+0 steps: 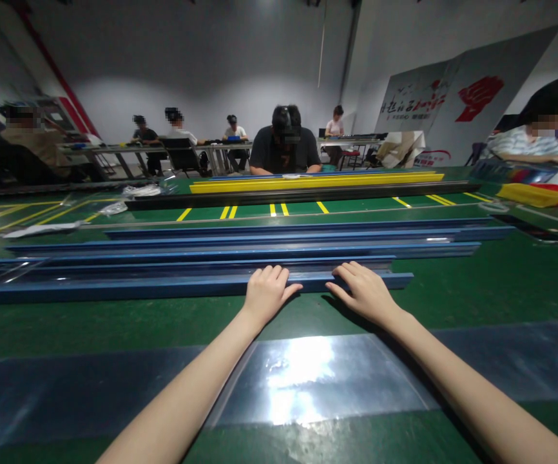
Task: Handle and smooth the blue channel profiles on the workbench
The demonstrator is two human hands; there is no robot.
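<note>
A long blue plastic channel strip point(163, 287) lies across the green table in front of me. My left hand point(268, 293) is closed over its near wall, fingers on the far side and thumb along the front. Farther right, near the strip's right end, my right hand point(363, 290) holds the same wall in a similar way, its thumb pointing left. The fingertips are partly hidden inside the channel. Between my forearms and beyond them, a wide clear plastic sheet point(303, 380) lies flat and reflects the light.
Behind the held strip lie more blue strips point(308, 249), then a black strip point(308, 193) and a yellow strip point(317, 184). A phone point(533, 229) lies at the right. Across the table point(501, 290) sits a person point(286, 145) with head bowed; several others work farther back.
</note>
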